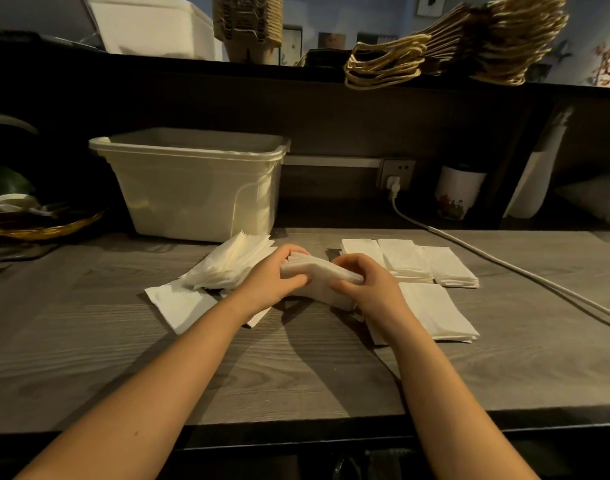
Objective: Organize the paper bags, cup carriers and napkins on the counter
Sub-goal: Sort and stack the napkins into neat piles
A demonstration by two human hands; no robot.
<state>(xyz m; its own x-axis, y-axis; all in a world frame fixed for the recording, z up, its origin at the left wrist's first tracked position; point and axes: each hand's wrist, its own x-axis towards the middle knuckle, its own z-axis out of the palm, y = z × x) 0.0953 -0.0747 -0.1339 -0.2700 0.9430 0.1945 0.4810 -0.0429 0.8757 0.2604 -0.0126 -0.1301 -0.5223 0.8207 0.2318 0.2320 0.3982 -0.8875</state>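
Both hands hold one small wad of white napkins (320, 271) just above the grey wooden counter (296, 368). My left hand (274, 277) grips its left end, and my right hand (369, 284) grips its right end. A loose, fanned pile of napkins (229, 263) lies left of the hands, with a single flat napkin (180, 304) in front of it. Neat napkin stacks (411, 259) sit in a row to the right, and another stack (435, 311) lies nearer. On the upper shelf lie paper bags with rope handles (469, 43) and stacked cup carriers (247, 26).
A cream plastic bin (192, 183) stands behind the loose pile. A white cable (487, 258) runs from a wall socket (395, 173) across the counter's right side. A wicker basket (36, 225) sits at far left, a white floral container (457, 192) at back right.
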